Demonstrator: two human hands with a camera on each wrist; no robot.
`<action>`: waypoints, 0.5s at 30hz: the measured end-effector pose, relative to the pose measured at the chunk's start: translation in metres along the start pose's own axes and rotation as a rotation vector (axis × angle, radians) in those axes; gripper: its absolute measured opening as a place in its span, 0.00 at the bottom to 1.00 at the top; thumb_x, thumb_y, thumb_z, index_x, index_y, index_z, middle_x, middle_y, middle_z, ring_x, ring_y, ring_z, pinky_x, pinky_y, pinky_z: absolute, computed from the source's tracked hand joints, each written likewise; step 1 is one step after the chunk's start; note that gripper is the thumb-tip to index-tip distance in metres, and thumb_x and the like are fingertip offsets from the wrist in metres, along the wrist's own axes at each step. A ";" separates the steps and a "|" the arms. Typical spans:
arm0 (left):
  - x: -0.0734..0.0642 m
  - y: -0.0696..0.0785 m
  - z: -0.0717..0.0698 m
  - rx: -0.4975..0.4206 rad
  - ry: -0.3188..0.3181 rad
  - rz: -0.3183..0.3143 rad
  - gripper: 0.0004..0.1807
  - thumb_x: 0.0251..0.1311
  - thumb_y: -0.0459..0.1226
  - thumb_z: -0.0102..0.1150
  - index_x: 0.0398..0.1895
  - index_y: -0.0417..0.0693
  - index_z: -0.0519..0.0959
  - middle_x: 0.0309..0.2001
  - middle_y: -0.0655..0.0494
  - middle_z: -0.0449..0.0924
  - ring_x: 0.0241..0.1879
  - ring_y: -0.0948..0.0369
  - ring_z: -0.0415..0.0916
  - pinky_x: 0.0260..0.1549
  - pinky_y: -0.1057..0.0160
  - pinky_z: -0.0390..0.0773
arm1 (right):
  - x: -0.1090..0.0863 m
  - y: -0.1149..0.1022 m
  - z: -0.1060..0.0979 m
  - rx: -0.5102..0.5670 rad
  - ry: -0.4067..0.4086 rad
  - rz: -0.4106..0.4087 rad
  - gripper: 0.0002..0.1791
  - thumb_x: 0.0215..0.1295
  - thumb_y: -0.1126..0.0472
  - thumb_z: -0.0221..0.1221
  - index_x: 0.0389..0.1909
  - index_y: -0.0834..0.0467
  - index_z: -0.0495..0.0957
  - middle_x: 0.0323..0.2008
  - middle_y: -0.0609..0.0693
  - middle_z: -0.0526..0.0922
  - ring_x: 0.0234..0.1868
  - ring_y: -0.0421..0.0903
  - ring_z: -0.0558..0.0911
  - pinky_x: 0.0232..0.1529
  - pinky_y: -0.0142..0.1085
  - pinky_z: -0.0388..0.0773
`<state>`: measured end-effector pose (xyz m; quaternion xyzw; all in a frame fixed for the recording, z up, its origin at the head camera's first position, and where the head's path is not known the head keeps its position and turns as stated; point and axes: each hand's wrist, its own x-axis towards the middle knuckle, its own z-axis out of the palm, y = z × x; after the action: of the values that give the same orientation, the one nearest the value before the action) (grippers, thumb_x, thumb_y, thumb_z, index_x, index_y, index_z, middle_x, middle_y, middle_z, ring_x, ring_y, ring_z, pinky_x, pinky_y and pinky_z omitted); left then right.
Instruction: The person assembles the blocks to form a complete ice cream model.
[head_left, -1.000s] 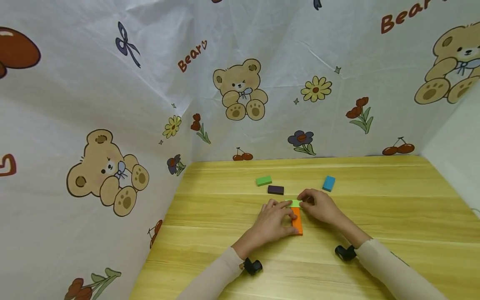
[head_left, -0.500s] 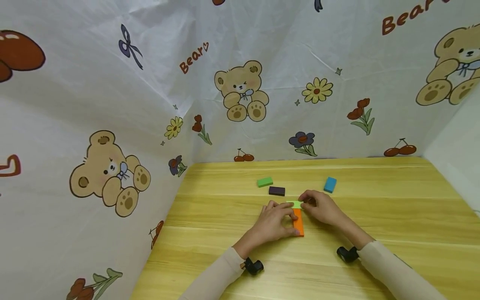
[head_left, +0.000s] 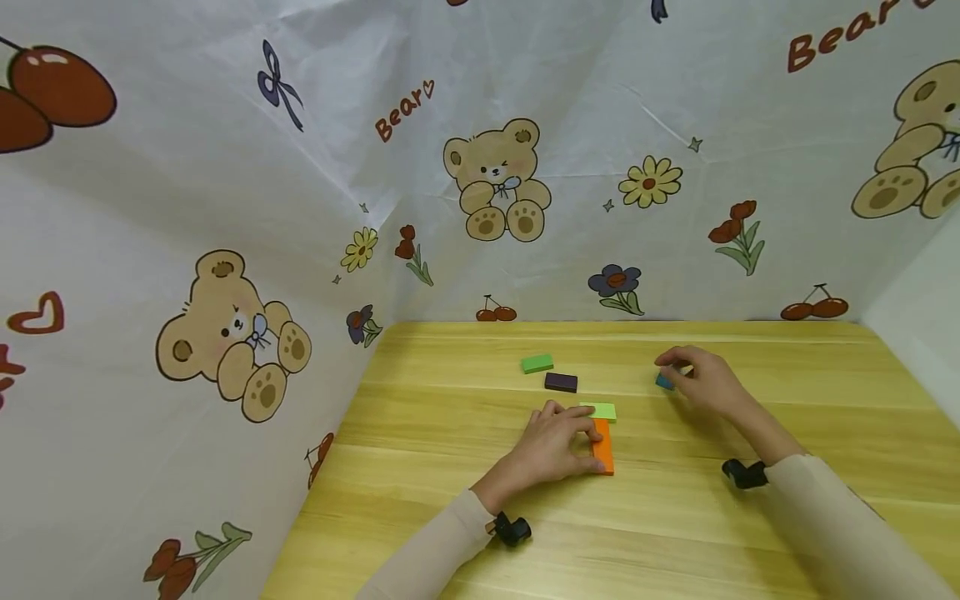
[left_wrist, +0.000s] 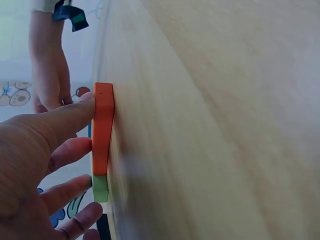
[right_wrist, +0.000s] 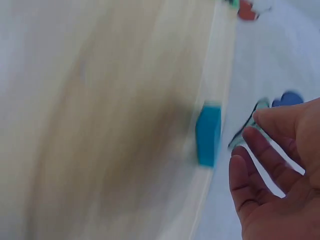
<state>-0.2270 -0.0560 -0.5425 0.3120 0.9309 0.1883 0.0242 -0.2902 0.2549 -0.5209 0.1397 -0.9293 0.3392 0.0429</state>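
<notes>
In the head view my left hand [head_left: 553,444] rests on an orange block [head_left: 603,447] lying lengthwise on the table. The left wrist view shows its thumb and a fingertip on the top of this orange block [left_wrist: 103,130], and another fingertip on the light green block [left_wrist: 100,188] at its far end. That light green block [head_left: 602,412] lies crosswise, touching the orange one. My right hand [head_left: 707,382] hovers over a blue block [head_left: 664,381], partly hiding it. In the right wrist view its fingers are bent and apart from the blue block [right_wrist: 208,135], holding nothing.
A green block [head_left: 537,363] and a dark purple block [head_left: 561,382] lie on the wooden table [head_left: 450,417] beyond my left hand. A white bear-print cloth [head_left: 577,100] hangs behind and to the left of the table.
My right hand has left the light green block and moved right and away to the blue block. My left hand stays on the orange and light green blocks. The head view shifts slightly.
</notes>
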 end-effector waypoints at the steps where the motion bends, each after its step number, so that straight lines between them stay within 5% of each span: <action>1: 0.000 0.000 0.000 -0.002 -0.001 -0.002 0.18 0.49 0.67 0.64 0.43 0.82 0.79 0.72 0.71 0.65 0.52 0.63 0.62 0.40 0.64 0.54 | 0.002 0.005 -0.004 -0.012 -0.013 0.000 0.15 0.74 0.58 0.53 0.54 0.60 0.79 0.52 0.60 0.82 0.52 0.59 0.79 0.45 0.48 0.81; 6: 0.000 0.000 0.000 -0.013 -0.001 -0.010 0.18 0.49 0.67 0.64 0.42 0.82 0.79 0.72 0.71 0.65 0.52 0.64 0.62 0.39 0.63 0.52 | 0.011 0.028 -0.014 -0.044 -0.096 0.015 0.19 0.76 0.61 0.49 0.62 0.62 0.73 0.62 0.67 0.74 0.58 0.68 0.76 0.55 0.61 0.74; 15: 0.000 -0.002 0.001 0.002 0.014 0.000 0.18 0.48 0.68 0.64 0.42 0.83 0.78 0.72 0.73 0.65 0.49 0.65 0.61 0.38 0.63 0.52 | 0.023 0.049 -0.009 -0.039 -0.119 -0.012 0.21 0.74 0.64 0.51 0.65 0.61 0.71 0.62 0.67 0.75 0.54 0.66 0.79 0.55 0.60 0.74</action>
<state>-0.2274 -0.0570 -0.5441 0.3107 0.9313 0.1894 0.0173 -0.3267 0.2917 -0.5401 0.1643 -0.9358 0.3118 -0.0076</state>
